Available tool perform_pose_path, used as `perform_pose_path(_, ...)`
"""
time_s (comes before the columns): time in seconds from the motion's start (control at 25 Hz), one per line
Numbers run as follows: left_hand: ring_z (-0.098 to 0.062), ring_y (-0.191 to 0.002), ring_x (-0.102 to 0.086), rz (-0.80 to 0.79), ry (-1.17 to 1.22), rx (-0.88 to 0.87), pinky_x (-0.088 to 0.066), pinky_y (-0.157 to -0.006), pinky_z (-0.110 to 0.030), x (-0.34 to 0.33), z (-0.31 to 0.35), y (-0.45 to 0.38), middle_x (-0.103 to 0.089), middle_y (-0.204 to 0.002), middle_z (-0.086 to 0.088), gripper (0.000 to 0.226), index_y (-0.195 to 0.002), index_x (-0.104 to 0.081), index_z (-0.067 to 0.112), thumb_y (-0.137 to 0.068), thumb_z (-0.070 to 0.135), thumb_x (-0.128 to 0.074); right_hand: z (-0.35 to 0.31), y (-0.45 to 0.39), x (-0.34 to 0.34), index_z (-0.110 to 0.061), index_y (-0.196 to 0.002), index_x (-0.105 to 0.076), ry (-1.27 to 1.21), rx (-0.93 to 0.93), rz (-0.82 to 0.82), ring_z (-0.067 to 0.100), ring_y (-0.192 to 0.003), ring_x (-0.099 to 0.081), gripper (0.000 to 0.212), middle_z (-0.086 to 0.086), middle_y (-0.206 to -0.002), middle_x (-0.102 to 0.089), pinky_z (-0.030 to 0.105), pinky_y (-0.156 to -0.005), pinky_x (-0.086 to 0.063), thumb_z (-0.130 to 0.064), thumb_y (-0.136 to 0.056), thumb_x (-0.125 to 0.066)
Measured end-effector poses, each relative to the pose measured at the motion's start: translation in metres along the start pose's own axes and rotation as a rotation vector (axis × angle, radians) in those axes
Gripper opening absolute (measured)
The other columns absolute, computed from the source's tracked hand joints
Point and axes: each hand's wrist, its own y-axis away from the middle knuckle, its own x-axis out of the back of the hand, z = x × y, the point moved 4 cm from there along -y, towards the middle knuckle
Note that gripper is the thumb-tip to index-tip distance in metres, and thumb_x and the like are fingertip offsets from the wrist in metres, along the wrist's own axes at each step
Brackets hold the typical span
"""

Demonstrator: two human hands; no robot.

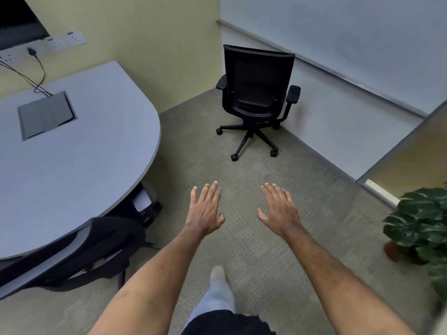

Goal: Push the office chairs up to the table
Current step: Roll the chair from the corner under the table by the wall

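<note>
A black mesh-backed office chair (257,93) on castors stands alone in the far corner, its back toward me, well away from the table. The grey table (84,165) with a rounded end fills the left side. A second black chair (96,243) is tucked under the table's near edge, partly hidden by the top. My left hand (205,209) and my right hand (280,209) are stretched forward over the carpet, palms down, fingers apart, holding nothing and far short of the corner chair.
A potted plant with big green leaves (420,226) stands at the right. A cable box (46,114) is set into the tabletop, with cables running to wall sockets (31,52). White wall panels close off the corner. My socked foot (217,281) steps on the carpet.
</note>
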Motion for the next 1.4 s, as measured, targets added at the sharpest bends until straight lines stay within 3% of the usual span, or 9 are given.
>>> perform_pose_path(0.2, -0.029, -0.160, -0.003, 0.041, 0.054, 0.023, -0.003, -0.126, -0.062, 0.024, 0.009, -0.103, 0.002, -0.175, -0.009, 0.086, -0.166, -0.009, 0.014, -0.099, 0.059, -0.039, 0.058, -0.065, 0.007, -0.013, -0.158, -0.038, -0.017, -0.045, 0.029, 0.027, -0.153, -0.033, 0.076, 0.008, -0.164, -0.040, 0.048, -0.126, -0.025, -0.042, -0.093, -0.067)
perform_pose_path(0.68, -0.029, -0.159, -0.007, 0.132, 0.055, -0.006, -0.006, -0.126, -0.061, 0.112, -0.027, -0.423, -0.005, -0.174, -0.010, 0.085, -0.164, -0.015, 0.014, -0.097, 0.060, -0.041, 0.184, -0.347, 0.064, -0.012, -0.156, -0.041, -0.010, -0.153, 0.126, 0.029, -0.154, -0.032, 0.073, 0.010, -0.164, -0.039, 0.051, -0.126, -0.026, -0.039, -0.095, -0.068)
perform_pose_path(1.16, -0.029, -0.159, -0.012, 0.268, 0.081, 0.020, -0.006, -0.126, -0.060, 0.190, -0.068, -0.667, -0.007, -0.174, -0.009, 0.086, -0.164, -0.019, 0.015, -0.095, 0.058, -0.046, 0.250, -0.620, 0.130, -0.013, -0.154, -0.041, -0.005, -0.113, 0.255, 0.029, -0.152, -0.036, 0.073, 0.008, -0.163, -0.041, 0.054, -0.121, -0.035, -0.043, -0.092, -0.066)
perform_pose_path(1.4, -0.027, -0.160, -0.003, 0.239, 0.122, -0.018, -0.005, -0.127, -0.056, 0.222, -0.077, -0.783, 0.002, -0.175, -0.007, 0.093, -0.165, -0.009, 0.014, -0.095, 0.058, -0.052, 0.274, -0.730, 0.143, -0.014, -0.155, -0.037, 0.048, -0.051, 0.248, 0.030, -0.153, -0.032, 0.085, 0.009, -0.165, -0.037, 0.053, -0.123, -0.031, -0.056, -0.086, -0.063)
